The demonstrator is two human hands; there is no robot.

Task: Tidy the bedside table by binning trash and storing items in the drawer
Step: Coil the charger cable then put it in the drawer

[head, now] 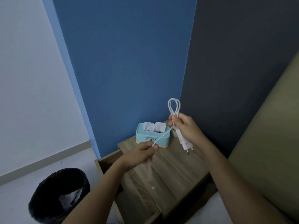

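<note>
My right hand (186,126) is raised above the wooden bedside table (174,168), gripping a white charger. The cable's loops (174,105) stick up from my fist and the plug adapter (184,141) hangs below it. A stretch of the same cable runs down-left to my left hand (142,151), which pinches it; the loose end (150,172) dangles blurred beneath. The table's drawer (111,160) stands pulled out to the left, under my left forearm.
A light-blue tissue box (152,135) sits at the table's back, a small white container (174,132) half hidden behind my right hand. A bin with a black liner (59,193) stands on the floor to the left. A beige headboard (267,159) lies to the right.
</note>
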